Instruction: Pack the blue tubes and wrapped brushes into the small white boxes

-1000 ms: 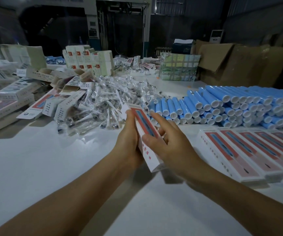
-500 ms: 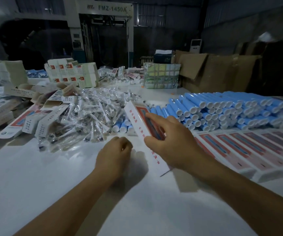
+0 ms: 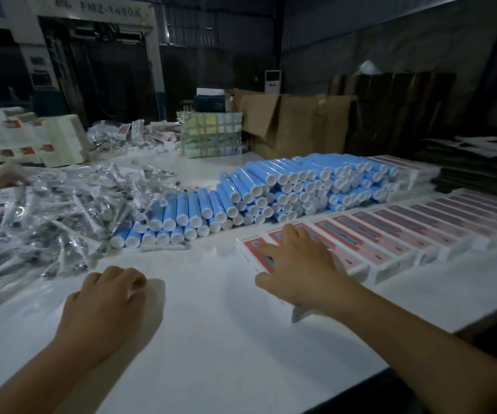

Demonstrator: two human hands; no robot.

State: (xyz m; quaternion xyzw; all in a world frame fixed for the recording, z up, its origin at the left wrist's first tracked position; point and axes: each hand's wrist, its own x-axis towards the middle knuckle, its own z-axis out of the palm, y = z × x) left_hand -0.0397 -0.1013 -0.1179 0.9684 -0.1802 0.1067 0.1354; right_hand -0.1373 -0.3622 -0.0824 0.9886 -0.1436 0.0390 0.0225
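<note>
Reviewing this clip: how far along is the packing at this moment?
Done: a row of closed boxes lines the table's right side. In hand: the right hand presses the nearest box into that row; the left hand rests curled, holding nothing. Left: a large stack of blue tubes and a heap of wrapped brushes.

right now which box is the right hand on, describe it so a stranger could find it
Start at the stack of blue tubes on the white table; in front of it runs a row of packed boxes with red-pink tops. The box is the row's left end, nearest the brushes. It alone lies under the right hand.
</note>
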